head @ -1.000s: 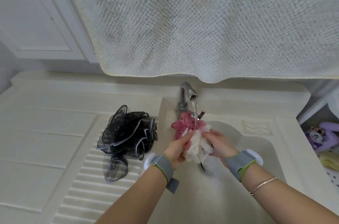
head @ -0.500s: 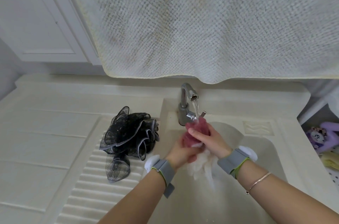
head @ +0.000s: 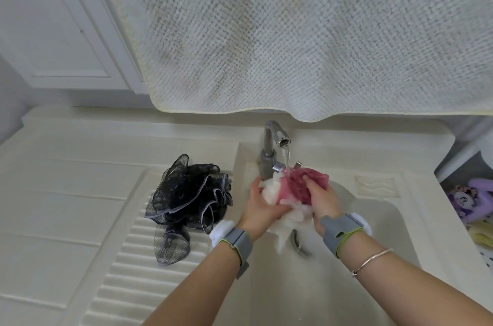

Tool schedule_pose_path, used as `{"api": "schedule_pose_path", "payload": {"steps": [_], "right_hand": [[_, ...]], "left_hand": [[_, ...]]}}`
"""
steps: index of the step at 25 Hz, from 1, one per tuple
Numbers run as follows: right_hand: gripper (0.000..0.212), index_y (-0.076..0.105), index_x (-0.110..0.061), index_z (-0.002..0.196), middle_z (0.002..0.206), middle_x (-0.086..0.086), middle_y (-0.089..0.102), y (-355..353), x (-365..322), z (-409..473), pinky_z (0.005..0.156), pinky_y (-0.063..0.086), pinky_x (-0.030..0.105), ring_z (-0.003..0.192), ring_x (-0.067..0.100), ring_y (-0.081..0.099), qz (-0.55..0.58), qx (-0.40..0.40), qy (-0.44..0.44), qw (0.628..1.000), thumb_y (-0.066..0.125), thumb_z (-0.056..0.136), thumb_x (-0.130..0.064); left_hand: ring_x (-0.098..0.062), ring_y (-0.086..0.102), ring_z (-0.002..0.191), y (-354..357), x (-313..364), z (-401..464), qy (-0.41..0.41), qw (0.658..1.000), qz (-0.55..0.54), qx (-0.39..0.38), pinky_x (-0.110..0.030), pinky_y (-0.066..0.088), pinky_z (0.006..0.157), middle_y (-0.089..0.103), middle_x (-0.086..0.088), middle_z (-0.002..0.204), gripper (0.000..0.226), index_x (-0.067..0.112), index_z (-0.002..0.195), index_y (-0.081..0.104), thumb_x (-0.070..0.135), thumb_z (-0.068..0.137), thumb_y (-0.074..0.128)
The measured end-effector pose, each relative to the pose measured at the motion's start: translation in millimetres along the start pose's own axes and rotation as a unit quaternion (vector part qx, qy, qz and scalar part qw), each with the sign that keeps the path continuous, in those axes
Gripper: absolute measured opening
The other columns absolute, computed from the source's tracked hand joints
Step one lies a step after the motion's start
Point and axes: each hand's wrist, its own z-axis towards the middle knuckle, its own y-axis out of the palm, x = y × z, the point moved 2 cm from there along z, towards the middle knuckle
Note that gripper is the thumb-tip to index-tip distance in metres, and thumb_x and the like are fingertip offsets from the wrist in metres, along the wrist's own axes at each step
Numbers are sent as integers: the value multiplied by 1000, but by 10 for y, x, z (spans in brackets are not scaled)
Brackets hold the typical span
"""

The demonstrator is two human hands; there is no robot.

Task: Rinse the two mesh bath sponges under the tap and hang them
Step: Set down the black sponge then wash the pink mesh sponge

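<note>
Towel [head: 306, 32]: hangs low over the back edge, just above the tap; little headroom there
Sink [head: 373, 219]: open basin below and in front of both hands; ribbed drainboard [head: 128, 259] free toward the near left
Black mesh sponge [head: 189, 197]: lies on the drainboard, unmoved, apparently not yet rinsed
Pink-and-white mesh sponge [head: 292, 187]: turned since a second ago, pink side now up under the stream; rinse mid-course
Tap [head: 274, 144]: running
Left hand [head: 262, 208], right hand [head: 321, 199]: fingers curled round the sponge, squeezing
</note>
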Motion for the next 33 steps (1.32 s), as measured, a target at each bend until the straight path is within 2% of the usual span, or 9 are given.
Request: {"api": "schedule_pose_path", "payload": {"steps": [4, 9, 12, 14, 17, 20, 25, 29, 33], "right_hand": [[19, 64, -11, 85, 75, 7, 71, -13, 30, -87, 74, 55, 30, 72, 20, 67, 166, -56, 34, 984, 51, 92, 0], [56, 51, -11, 126, 100, 10, 63, -116, -70, -107, 73, 49, 26, 85, 17, 62, 131, -121, 36, 983, 41, 80, 18], [37, 53, -10, 121, 91, 21, 59, -45, -139, -276, 54, 50, 22, 63, 15, 61, 99, -214, 63, 970, 50, 86, 1], [33, 52, -10, 117, 77, 10, 60, 57, -113, -355, 40, 42, 19, 46, 13, 58, -73, -210, 20, 975, 58, 91, -30], [61, 53, -26, 109, 85, 2, 65, 108, -14, -295, 55, 43, 27, 69, 23, 62, -273, -144, -84, 948, 54, 71, -73], [36, 56, -27, 100, 76, 6, 66, 105, -7, -281, 48, 47, 30, 55, 26, 61, -270, -147, -82, 948, 45, 89, -59], [39, 59, -15, 81, 85, 15, 68, 109, 89, -162, 78, 53, 46, 82, 37, 65, -296, -128, -99, 941, 36, 97, -42], [45, 62, -13, 80, 77, 26, 65, 61, 191, -151, 66, 53, 52, 69, 44, 63, -215, -168, -16, 962, 49, 86, -56], [43, 67, -14, 86, 78, 10, 67, -31, -3, -54, 69, 48, 30, 74, 26, 62, -222, -209, 16, 952, 47, 92, -52]], "left_hand": [[-25, 60, 91, 25, -140, -136, -167, 973, -103, -124, -45, 50, 94, 58, -13, 106, 70, 15, 108, 63, 42, 46, 77], [-18, 58, 74, -97, 16, -101, -78, 995, -22, -53, -32, 50, 69, 63, -3, 83, 40, 25, 91, 58, 20, 53, 69], [-21, 64, 83, -66, 102, -44, -18, 996, 81, -36, -39, 56, 76, 67, -5, 89, 39, 27, 89, 58, 18, 53, 69], [-20, 68, 91, 34, 129, -15, 4, 987, 158, -14, -44, 58, 81, 68, -3, 99, 51, 25, 100, 59, 29, 51, 70], [-16, 67, 96, 181, 82, 100, 21, 977, 213, 12, -40, 57, 83, 67, 0, 103, 61, 24, 111, 57, 43, 53, 63], [-22, 68, 88, 224, 168, 63, 10, 973, 229, 9, -42, 59, 76, 69, -6, 96, 47, 17, 107, 57, 23, 60, 64], [-26, 65, 96, 261, 180, 67, 14, 958, 287, 2, -30, 54, 71, 68, -9, 103, 44, 13, 114, 56, 6, 72, 67], [-26, 64, 95, 249, 153, 82, -1, 950, 312, -31, -26, 47, 65, 66, -7, 102, 40, 15, 108, 53, 10, 71, 68], [-21, 62, 75, 64, 171, 80, -32, 975, 213, -54, -34, 51, 61, 63, -3, 82, 35, 15, 80, 55, 17, 48, 69]]}}
